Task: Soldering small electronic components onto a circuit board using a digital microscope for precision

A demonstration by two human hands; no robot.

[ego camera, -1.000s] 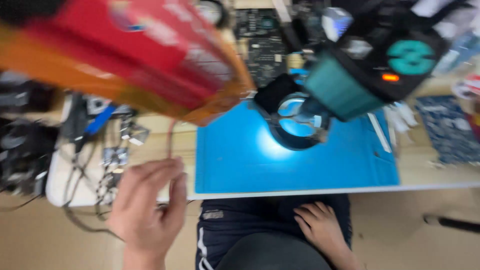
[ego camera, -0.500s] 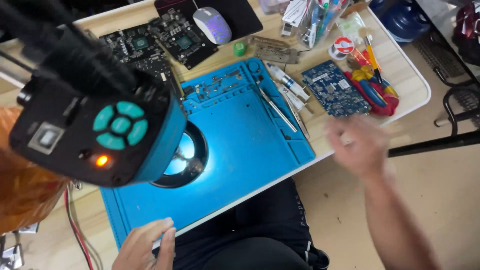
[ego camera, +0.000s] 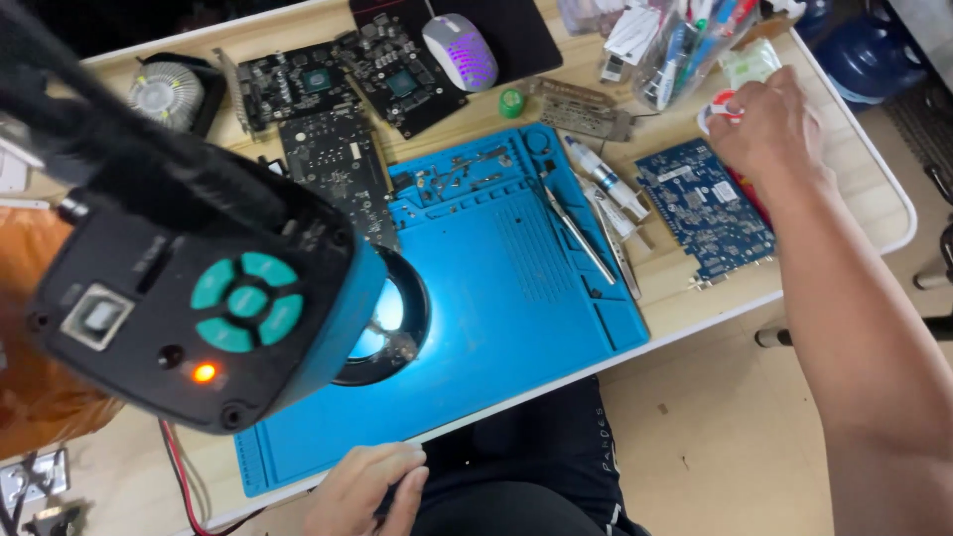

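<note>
The right hand (ego camera: 769, 124) is stretched out to the far right corner of the table (ego camera: 884, 189). It lies on top of a small round white and red thing (ego camera: 717, 107), maybe a roll of tape. The fingers curl over it, but I cannot tell if they really grip it or just touch it. It sits just beside a clear cup of pens (ego camera: 685, 45) and close to a blue circuit board (ego camera: 705, 208).

The left hand (ego camera: 362, 486) rests at the near edge of the table, by the front edge of the blue mat (ego camera: 516, 298). Its fingers are bent loosely, and nothing shows in it.

The work looks like it is only getting ready. The middle of the mat is bare under the light ring of the big black and blue microscope camera (ego camera: 208, 308). No board lies there yet. The tweezers (ego camera: 581, 233) lie untouched on the right side of the mat. Dark circuit boards (ego camera: 333, 149) wait at the far edge, beside a white mouse (ego camera: 460, 50).
</note>
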